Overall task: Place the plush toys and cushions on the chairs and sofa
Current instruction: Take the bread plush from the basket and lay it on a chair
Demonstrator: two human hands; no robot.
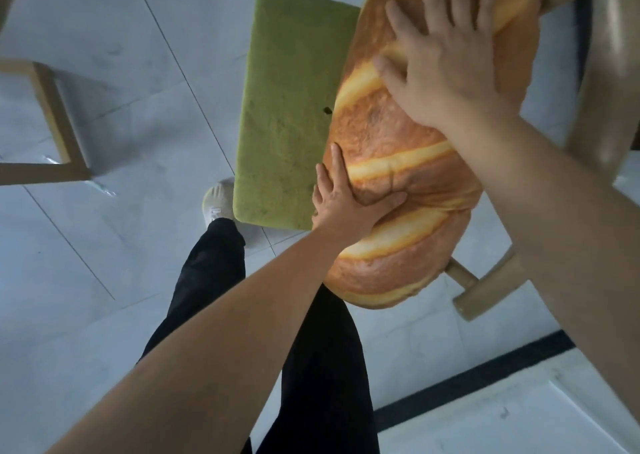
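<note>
A long bread-shaped plush cushion (391, 148), orange-brown with pale stripes, leans across a wooden chair (609, 83) and over the right side of its green seat pad (287, 107). My left hand (346, 200) grips the cushion's lower left side, thumb dug into the fabric. Higher up, my right hand (446, 72) presses flat on the cushion with fingers spread. The chair's seat under the cushion is hidden.
Pale tiled floor lies all around. Another wooden chair frame (52, 121) stands at the left. My black-trousered legs and a white shoe (216, 204) are below the pad. A dark floor strip (467, 381) runs at the lower right.
</note>
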